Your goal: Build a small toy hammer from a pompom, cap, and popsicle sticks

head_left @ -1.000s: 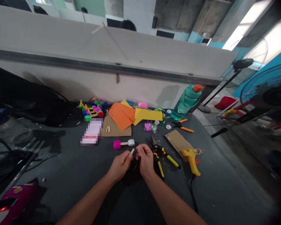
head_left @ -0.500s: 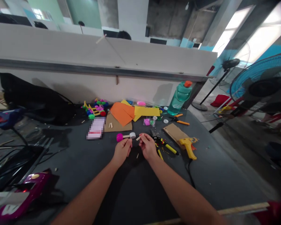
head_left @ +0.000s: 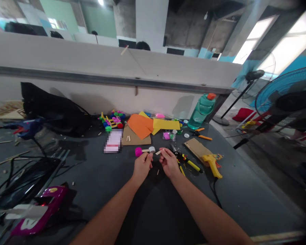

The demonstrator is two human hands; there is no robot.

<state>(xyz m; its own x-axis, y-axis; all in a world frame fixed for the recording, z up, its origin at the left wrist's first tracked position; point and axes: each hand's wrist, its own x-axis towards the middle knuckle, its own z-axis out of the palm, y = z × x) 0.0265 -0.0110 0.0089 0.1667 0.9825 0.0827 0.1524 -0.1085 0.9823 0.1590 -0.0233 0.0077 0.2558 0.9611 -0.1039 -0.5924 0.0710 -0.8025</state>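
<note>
My left hand (head_left: pixel 142 165) is closed, thumb against curled fingers; whatever it may hold is hidden. Just beyond its fingertips is a small wooden stick (head_left: pixel 145 150) with a magenta round cap (head_left: pixel 138 151) at one end and a white cap (head_left: pixel 152 149) at the other. I cannot tell whether the hand touches it. Between thumb and fingers, my right hand (head_left: pixel 169 164) pinches a short flat wooden stick piece (head_left: pixel 159 152), its free end pointing left toward the white cap. On the dark table below the hands lies another small wood piece (head_left: pixel 157 172).
Right of my hands lie yellow-handled pliers (head_left: pixel 192 165), a cardboard piece (head_left: pixel 197 149) and a yellow glue gun (head_left: pixel 213 165). Behind are orange paper (head_left: pixel 140 126), a teal bottle (head_left: pixel 201 112) and orange-handled pliers (head_left: pixel 204 137). A phone (head_left: pixel 113 140) and magenta device (head_left: pixel 44 212) are leftward.
The whole view has shifted, so things appear farther right and slightly lower. Both hands keep nearly the same pose, and the right hand still pinches the wooden piece.
</note>
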